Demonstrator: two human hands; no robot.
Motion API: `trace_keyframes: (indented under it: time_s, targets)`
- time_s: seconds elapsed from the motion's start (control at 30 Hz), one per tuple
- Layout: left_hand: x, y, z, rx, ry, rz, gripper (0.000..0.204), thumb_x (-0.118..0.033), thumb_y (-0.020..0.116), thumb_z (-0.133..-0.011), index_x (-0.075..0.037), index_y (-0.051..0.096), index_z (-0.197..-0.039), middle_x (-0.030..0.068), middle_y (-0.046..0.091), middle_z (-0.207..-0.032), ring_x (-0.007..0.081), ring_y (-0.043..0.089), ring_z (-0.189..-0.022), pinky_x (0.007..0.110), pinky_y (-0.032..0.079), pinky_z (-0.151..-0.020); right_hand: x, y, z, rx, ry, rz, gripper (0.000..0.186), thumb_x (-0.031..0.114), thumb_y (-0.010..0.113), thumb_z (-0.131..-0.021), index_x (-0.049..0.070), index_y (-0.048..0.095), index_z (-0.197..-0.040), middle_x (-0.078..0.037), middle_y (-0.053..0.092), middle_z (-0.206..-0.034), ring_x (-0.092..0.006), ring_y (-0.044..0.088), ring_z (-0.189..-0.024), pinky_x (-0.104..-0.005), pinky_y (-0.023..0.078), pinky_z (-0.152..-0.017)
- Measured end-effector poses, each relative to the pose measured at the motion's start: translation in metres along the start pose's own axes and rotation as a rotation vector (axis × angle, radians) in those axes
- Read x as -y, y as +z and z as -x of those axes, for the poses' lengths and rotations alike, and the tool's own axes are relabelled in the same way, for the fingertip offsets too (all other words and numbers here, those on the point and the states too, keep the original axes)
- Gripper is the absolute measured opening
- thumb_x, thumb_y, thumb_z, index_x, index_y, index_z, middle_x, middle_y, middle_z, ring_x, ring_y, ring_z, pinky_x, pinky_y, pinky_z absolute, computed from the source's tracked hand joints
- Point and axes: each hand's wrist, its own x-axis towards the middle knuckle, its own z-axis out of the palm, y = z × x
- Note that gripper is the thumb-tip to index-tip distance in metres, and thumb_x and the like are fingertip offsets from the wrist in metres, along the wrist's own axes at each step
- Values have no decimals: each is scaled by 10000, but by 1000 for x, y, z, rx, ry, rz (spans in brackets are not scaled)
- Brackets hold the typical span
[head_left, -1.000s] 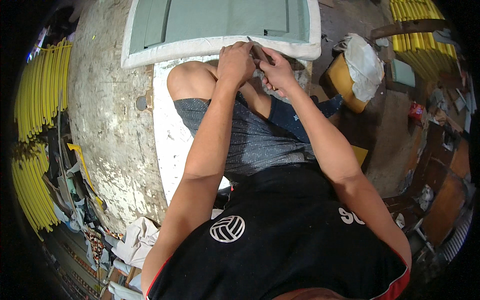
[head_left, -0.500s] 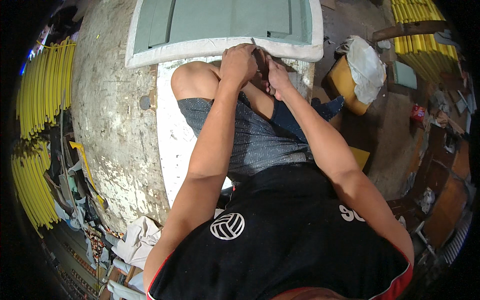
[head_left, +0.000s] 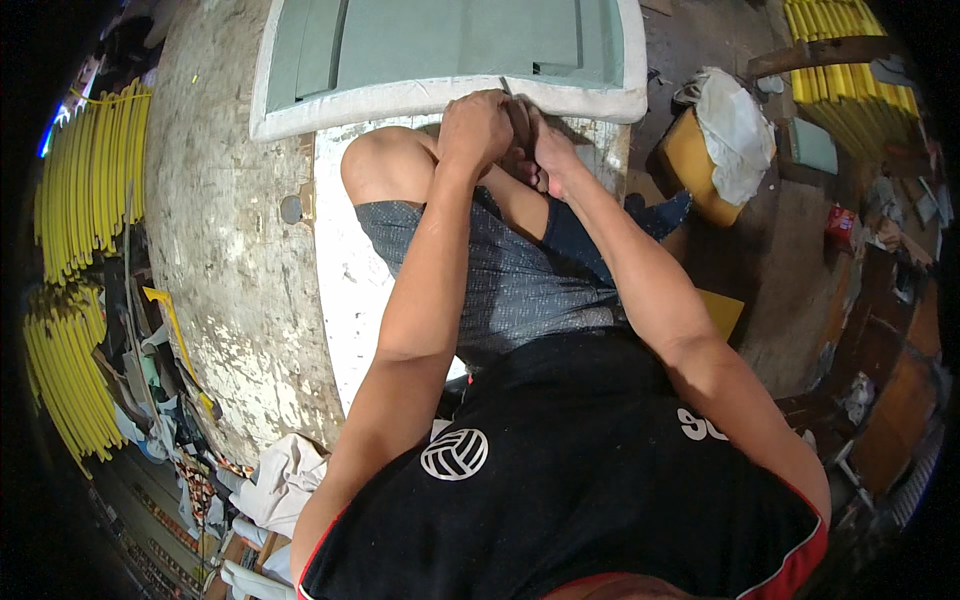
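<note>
In the head view, the left hand (head_left: pixel 476 126) is curled at the white padded edge (head_left: pixel 385 102) of a green panel (head_left: pixel 460 42) lying just beyond both hands. The right hand (head_left: pixel 554 150), fingers bent, is close beside it; I cannot tell what either grips. A yellow block (head_left: pixel 683 158) stands right of them.
</note>
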Motion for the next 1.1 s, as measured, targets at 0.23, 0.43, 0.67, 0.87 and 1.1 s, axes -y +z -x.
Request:
trace_keyframes:
  time_s: [0.23,0.43,0.67,0.87,1.1]
  targets:
    - [-6,-4,-4,47,-63,-13,363,-192,512,-927,-116,744,-1196,274,713,-1085,451,691,-1021,523,541,-923,-10,-33,-22,574,171,-363,513,567,374,-1078,127,612,-962,4,516,-618,-128,421,-426,-324,355,-372]
    - [-10,-8,-1,61,-102,9,376,-193,522,-904,-120,753,-1191,257,718,-1105,436,690,-1051,502,536,-941,-8,-2,-15,-77,-100,127,540,554,375,-1084,101,667,-1059,-43,605,-731,-160,538,-553,-331,443,-497]
    - [-5,-4,1,60,-93,13,375,-201,516,-910,-118,754,-1188,244,723,-1111,428,692,-1054,501,536,-940,-16,-28,-20,289,91,-139,622,689,376,-1038,153,688,-1100,-44,606,-786,-121,504,-540,-285,409,-468]
    - [-3,-4,-3,-27,-81,0,332,-179,558,-890,-92,765,-1135,243,734,-1047,429,705,-985,496,550,-913,8,-12,-14,34,-17,-206,654,710,453,-1005,102,676,-1092,-55,614,-832,-138,539,-580,-316,429,-485]
    - [20,12,-12,-228,40,27,409,-158,547,-889,-7,709,-1233,246,672,-1301,411,601,-1269,498,452,-1098,-15,-9,-5,-171,-477,402,547,454,543,-1029,-76,678,-1042,-162,717,-989,-311,671,-836,-415,505,-764]
